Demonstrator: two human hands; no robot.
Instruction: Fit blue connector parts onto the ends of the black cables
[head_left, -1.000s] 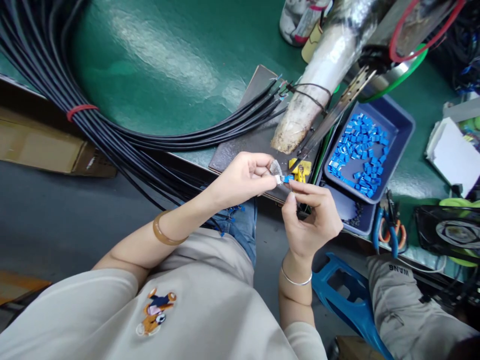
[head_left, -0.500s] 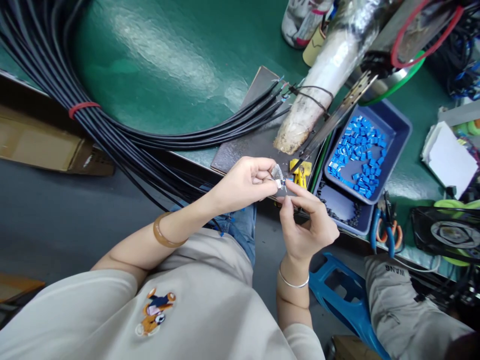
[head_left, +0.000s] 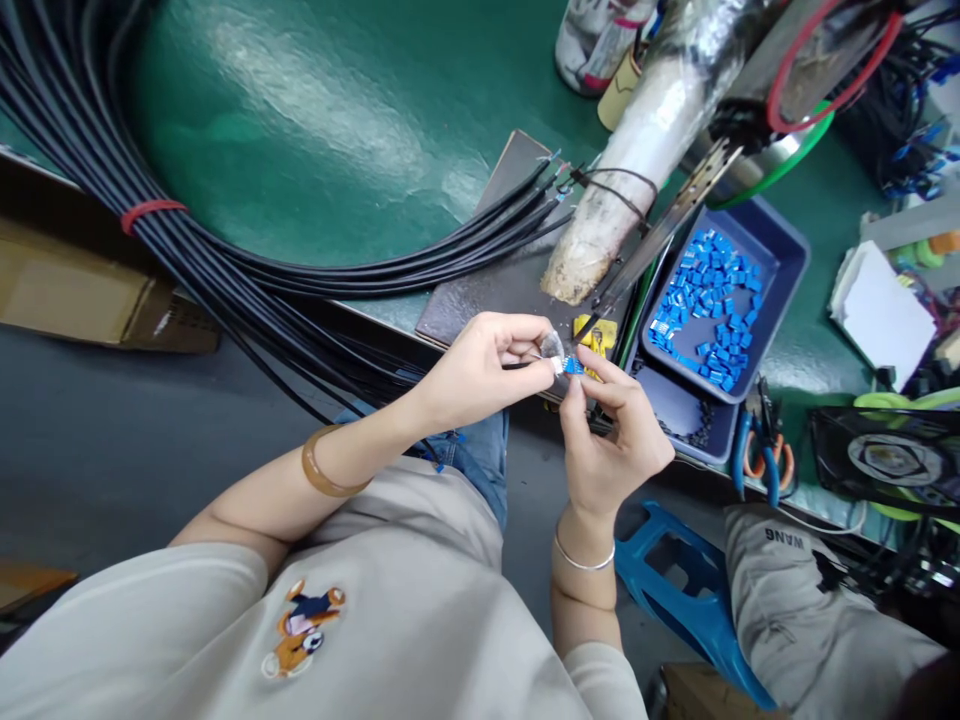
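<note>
My left hand (head_left: 499, 365) is closed at the table's front edge, its thumb and fingers pinching the end of a cable with a small whitish tip. Right beside it, a small blue connector (head_left: 573, 366) sits between the fingertips of my right hand (head_left: 615, 425), touching the cable end. Covers on my left fingertips look whitish. Just behind my right fingers lies a yellow tool (head_left: 596, 335) on the dark board (head_left: 480, 300). Fine wires at the connector are too small to tell apart.
A bundle of black cables (head_left: 300, 275) crosses the green table (head_left: 337, 120). Right of my hands are a bin (head_left: 787, 250) of blue connectors, a lower bin (head_left: 712, 450) with black parts, and pliers (head_left: 771, 465). A wrapped tube (head_left: 622, 170) hangs above. Another person's sleeve or trouser leg (head_left: 780, 580) shows lower right.
The blue connector now shows between my fingertips, where thin wire ends and a dark bit were visible before. My right fingertips have closed in a little. The whole view has shifted slightly.
</note>
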